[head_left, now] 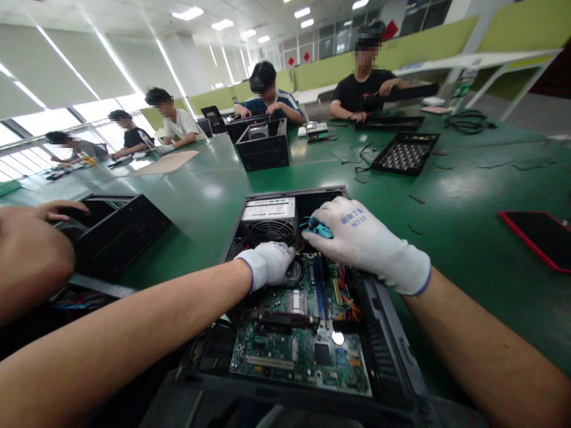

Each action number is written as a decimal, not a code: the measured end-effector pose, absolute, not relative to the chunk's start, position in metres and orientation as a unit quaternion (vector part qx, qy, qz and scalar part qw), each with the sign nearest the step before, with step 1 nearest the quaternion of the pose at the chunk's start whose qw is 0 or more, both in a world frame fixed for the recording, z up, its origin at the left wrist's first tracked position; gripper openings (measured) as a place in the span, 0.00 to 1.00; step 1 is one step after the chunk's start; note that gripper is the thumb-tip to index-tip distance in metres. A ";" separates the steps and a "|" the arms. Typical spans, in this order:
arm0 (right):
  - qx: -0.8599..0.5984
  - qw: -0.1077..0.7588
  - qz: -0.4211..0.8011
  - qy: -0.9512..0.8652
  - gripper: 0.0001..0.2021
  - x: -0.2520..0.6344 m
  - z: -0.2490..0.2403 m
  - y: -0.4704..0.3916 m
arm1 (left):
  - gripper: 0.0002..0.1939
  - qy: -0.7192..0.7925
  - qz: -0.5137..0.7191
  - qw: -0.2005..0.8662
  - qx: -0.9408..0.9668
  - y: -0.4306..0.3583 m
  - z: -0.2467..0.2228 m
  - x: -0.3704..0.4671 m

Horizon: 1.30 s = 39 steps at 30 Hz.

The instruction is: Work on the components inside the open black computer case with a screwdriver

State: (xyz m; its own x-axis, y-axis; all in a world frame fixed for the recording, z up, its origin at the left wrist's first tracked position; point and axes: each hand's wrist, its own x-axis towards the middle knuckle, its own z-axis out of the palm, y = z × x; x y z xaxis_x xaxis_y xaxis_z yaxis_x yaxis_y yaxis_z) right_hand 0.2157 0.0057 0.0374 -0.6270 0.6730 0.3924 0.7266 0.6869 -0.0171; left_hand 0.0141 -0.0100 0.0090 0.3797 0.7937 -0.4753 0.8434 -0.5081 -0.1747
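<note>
An open computer case [388, 333] lies in front of me, its green motherboard [289, 351] exposed. At the far end sits a power supply [269, 219] with a black fan grille and a white label. My right hand [345, 232], in a white glove, is closed around a small blue-handled tool [319, 227] beside the power supply. The tool's working end is mostly hidden. Just below the fan grille, my gloved left hand [274, 263] has its fingers curled together over the board, near a black cable loop [297, 273]. Whatever the fingers pinch is hidden.
At left, another person's bare hand [57, 209] reaches into a second black case [125, 235]. Across the green table [205, 172], several people work; another case [263, 148] and a black panel [405, 153] lie there. A red-edged black mat [539, 238] is at right.
</note>
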 end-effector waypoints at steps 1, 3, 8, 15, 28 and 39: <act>-0.389 0.188 -0.071 -0.899 0.21 0.216 0.038 0.005 | 0.29 0.498 -0.259 0.048 0.826 -0.010 0.009 0.014; -0.389 0.187 -0.069 -0.899 0.21 0.215 0.039 0.004 | 0.25 0.503 -0.260 0.050 0.823 -0.009 0.008 0.013; -0.392 0.178 -0.059 -0.901 0.20 0.214 0.043 0.003 | 0.21 0.495 -0.245 0.055 0.832 -0.008 0.003 0.013; -0.388 0.183 -0.067 -0.901 0.22 0.215 0.040 0.004 | 0.20 0.491 -0.225 0.055 0.840 -0.008 0.004 0.014; -0.379 0.188 -0.066 -0.903 0.22 0.217 0.037 0.004 | 0.22 0.493 -0.219 0.062 0.840 -0.004 0.005 0.017; -0.383 0.182 -0.059 -0.904 0.21 0.215 0.040 0.003 | 0.21 0.482 -0.216 0.061 0.847 -0.007 0.006 0.018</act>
